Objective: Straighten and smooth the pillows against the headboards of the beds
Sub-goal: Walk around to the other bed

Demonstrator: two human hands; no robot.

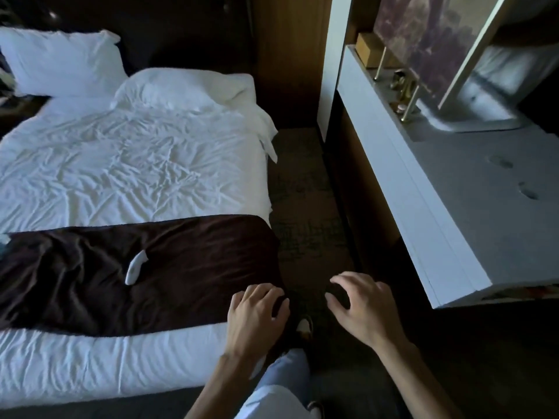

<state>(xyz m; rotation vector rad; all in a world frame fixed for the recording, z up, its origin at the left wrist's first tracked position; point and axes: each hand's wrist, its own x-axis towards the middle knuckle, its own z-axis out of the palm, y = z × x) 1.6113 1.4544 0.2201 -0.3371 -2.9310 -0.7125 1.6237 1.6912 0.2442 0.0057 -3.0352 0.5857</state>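
Note:
Two white pillows lie at the head of the bed. The left pillow leans upright against the dark headboard. The right pillow lies flat and rumpled, its corner near the bed's right edge. My left hand hovers over the bed's near right corner, fingers curled and apart, holding nothing. My right hand hangs over the aisle floor, fingers spread, empty. Both hands are far from the pillows.
A wrinkled white duvet covers the bed, with a dark brown runner across its foot and a small white remote-like object on the runner. A grey-white counter stands at right. A carpeted aisle runs between.

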